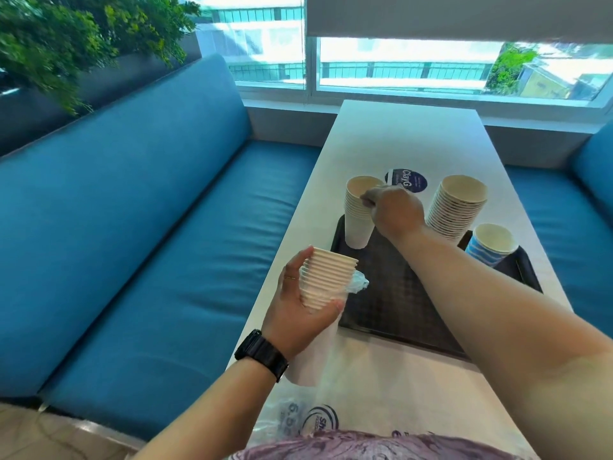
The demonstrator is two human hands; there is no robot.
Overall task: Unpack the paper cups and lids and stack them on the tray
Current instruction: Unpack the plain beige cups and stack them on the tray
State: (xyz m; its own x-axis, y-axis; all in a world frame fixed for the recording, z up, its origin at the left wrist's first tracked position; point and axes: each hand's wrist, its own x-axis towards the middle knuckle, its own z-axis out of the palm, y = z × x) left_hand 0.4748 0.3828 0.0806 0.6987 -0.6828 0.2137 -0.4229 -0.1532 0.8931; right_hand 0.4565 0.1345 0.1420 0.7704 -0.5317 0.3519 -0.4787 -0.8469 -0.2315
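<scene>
My left hand [300, 308] grips a stack of white paper cups [326, 282] still partly inside a clear plastic sleeve [358, 282], held above the table's left edge beside the dark tray [398, 303]. My right hand [394, 210] reaches over the tray and pinches the rim of a short stack of white cups [356, 224] standing at the tray's far left corner. A taller, leaning stack of white cups [456, 207] stands at the tray's far right. A few blue-striped cups [491, 245] stand nested to its right.
The long white table [408, 134] runs toward a window, with blue benches [159, 227] on both sides. A round dark label [406, 180] lies beyond the tray. Printed plastic bags [318, 416] lie at the near end of the table. A plant [66, 38] stands far left.
</scene>
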